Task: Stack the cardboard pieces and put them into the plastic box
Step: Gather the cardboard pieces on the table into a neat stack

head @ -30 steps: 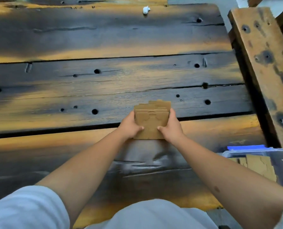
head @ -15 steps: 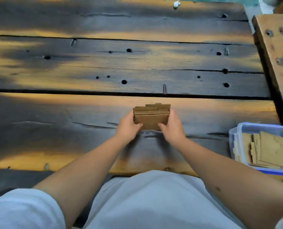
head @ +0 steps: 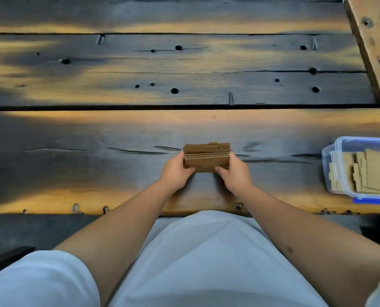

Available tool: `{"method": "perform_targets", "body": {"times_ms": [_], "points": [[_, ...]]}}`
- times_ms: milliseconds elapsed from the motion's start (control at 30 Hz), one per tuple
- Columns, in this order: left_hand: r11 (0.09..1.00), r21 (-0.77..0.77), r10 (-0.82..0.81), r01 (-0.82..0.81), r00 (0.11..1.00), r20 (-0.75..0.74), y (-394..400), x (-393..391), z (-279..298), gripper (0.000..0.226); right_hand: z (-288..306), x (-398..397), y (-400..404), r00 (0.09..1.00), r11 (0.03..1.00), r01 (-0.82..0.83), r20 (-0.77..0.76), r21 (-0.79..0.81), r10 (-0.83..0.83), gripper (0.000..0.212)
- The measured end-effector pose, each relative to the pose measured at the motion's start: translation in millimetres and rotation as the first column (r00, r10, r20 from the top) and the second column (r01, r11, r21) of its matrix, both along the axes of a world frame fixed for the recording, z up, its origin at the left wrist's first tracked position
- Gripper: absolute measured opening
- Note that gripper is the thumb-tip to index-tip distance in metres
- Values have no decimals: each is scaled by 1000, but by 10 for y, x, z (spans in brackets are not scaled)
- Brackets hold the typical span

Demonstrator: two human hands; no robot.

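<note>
A stack of brown cardboard pieces stands on edge on the dark wooden table, near its front edge at the centre. My left hand grips the stack's left side and my right hand grips its right side. The corrugated edges face me, and the pieces at the back sit unevenly. A clear plastic box with a blue rim stands at the right edge of the view, apart from my hands. Several flat cardboard pieces lie inside it.
The table is made of dark, worn planks with holes and gaps. A lighter wooden beam runs along the far right. The table's front edge lies just before my white-clothed lap. A dark object lies low at the left.
The view has tilted down and towards me, so the plastic box shows more fully. My hands have kept hold of the stack and tipped it more upright.
</note>
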State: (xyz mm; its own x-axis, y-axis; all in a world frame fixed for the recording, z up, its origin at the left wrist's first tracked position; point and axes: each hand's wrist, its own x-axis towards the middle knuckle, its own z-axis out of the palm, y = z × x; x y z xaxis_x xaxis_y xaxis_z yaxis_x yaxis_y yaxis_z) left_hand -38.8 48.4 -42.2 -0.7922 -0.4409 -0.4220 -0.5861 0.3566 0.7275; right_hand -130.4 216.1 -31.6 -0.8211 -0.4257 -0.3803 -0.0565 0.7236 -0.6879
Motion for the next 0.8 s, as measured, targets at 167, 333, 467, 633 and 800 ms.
{"method": "perform_targets", "body": {"times_ms": [167, 333, 467, 633, 800], "points": [[999, 36, -17, 17, 1000, -18, -16, 1, -39, 46, 10, 3, -9, 1000, 1000, 5, 18, 16, -5, 35], [999, 48, -2, 3, 1000, -26, -38, -10, -63, 39, 73, -46, 17, 995, 997, -74, 71, 33, 72, 49], [998, 34, -52, 53, 998, -37, -59, -21, -54, 41, 210, -136, 45, 1000, 997, -4, -10, -78, 3, 56], [997, 58, -47, 48, 998, -30, -61, -15, -46, 38, 340, -231, 33, 979, 992, -83, -195, -96, 63, 18], [997, 27, -67, 68, 997, -30, -60, -5, -31, 35, 404, -308, 99, 970, 982, -154, -204, -109, 130, 12]]}}
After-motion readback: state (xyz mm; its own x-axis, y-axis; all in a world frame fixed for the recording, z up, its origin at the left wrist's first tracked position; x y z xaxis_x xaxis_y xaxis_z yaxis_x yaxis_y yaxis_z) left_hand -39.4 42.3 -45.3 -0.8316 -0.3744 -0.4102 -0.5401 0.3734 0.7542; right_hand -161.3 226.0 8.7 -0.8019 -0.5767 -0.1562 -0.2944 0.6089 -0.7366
